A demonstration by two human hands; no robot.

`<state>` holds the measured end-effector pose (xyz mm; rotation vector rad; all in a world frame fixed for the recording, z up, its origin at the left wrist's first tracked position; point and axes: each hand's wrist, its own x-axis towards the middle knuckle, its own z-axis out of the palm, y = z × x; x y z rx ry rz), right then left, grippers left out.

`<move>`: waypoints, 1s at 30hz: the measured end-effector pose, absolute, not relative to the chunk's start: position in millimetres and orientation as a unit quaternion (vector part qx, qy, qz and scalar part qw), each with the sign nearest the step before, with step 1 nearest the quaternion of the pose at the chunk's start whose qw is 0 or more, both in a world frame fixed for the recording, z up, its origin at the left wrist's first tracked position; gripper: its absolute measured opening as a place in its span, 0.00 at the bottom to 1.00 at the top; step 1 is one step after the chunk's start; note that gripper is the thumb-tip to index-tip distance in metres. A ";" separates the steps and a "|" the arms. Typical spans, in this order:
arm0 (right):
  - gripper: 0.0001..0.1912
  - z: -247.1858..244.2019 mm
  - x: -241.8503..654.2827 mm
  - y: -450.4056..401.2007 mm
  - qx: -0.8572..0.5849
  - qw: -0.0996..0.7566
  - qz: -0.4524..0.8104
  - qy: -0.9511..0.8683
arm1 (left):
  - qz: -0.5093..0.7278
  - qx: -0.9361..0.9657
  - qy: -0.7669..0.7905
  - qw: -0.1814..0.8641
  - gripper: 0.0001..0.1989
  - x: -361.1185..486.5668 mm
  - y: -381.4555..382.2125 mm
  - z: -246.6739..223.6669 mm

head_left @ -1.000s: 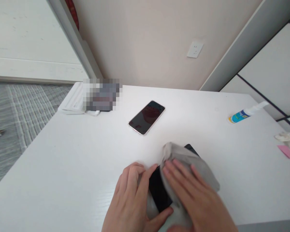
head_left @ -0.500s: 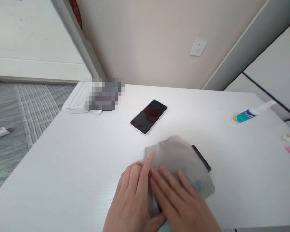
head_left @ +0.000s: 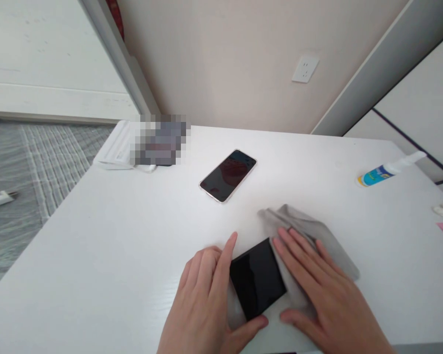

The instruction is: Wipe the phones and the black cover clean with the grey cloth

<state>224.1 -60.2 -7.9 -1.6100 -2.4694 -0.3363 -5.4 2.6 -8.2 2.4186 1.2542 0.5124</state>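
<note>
The right hand [head_left: 328,295] has slid the cloth [head_left: 310,236] rightward, flat and open on it, baring the dark phone [head_left: 257,285]; the left hand [head_left: 206,300] pins the phone's edge, fingers spread, gripping nothing

Bright, even daylight washes the white table [head_left: 96,255] to near glare beyond the hands. Shadows under both hands are faint. Straight lines bow toward the edges; a pixelated patch, perhaps masking, sits far left.

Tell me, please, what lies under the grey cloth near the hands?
The grey cloth covers the far part of a dark phone; its near part shows. The right hand presses the cloth, hiding the rest.
</note>
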 end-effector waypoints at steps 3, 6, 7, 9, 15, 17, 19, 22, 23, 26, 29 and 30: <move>0.39 -11.3 222.3 -62.2 -0.526 0.101 -0.128 -0.835 | 0.178 0.856 0.444 0.195 0.70 -7.2 2.0 -8.3; 0.24 -12.0 222.6 -66.4 -0.421 0.112 -0.138 -0.890 | 0.175 0.859 0.439 0.199 0.70 -8.9 3.1 -10.4; 0.24 -10.6 226.7 -66.8 -0.423 0.108 -0.126 -0.891 | 0.176 0.859 0.439 0.197 0.70 -8.9 3.6 -11.0; 0.32 -6.6 238.3 -65.7 -0.491 0.096 -0.094 -0.861 | 0.180 0.857 0.443 0.193 0.71 -8.2 4.2 -11.4; 0.37 -6.9 225.4 -57.4 -0.480 0.120 -0.106 -0.862 | 0.183 0.853 0.447 0.197 0.75 -7.0 3.3 -8.4; 0.24 -9.0 209.4 -53.6 -0.442 0.133 -0.118 -0.879 | 0.182 0.853 0.445 0.204 0.71 -7.1 3.7 -7.2; 0.24 -9.3 199.5 -48.3 -0.441 0.139 -0.109 -0.880 | 0.179 0.852 0.444 0.210 0.69 -6.7 4.6 -6.1; 0.38 -7.7 196.0 -41.3 -0.447 0.138 -0.087 -0.880 | 0.179 0.850 0.448 0.212 0.69 -5.6 5.6 -5.6; 0.38 -7.3 196.3 -40.5 -0.448 0.138 -0.084 -0.880 | 0.179 0.849 0.450 0.212 0.70 -5.4 5.7 -5.9; 0.23 -6.6 201.4 -44.8 -0.432 0.143 -0.090 -0.886 | 0.176 0.849 0.449 0.215 0.68 -5.2 4.8 -7.5; 0.21 -4.3 220.6 -54.8 -0.404 0.140 -0.077 -0.901 | 0.185 0.856 0.440 0.200 0.67 -5.9 3.6 -8.2; 0.24 -2.9 231.0 -58.1 -0.404 0.130 -0.064 -0.903 | 0.184 0.858 0.438 0.194 0.68 -6.1 3.2 -7.9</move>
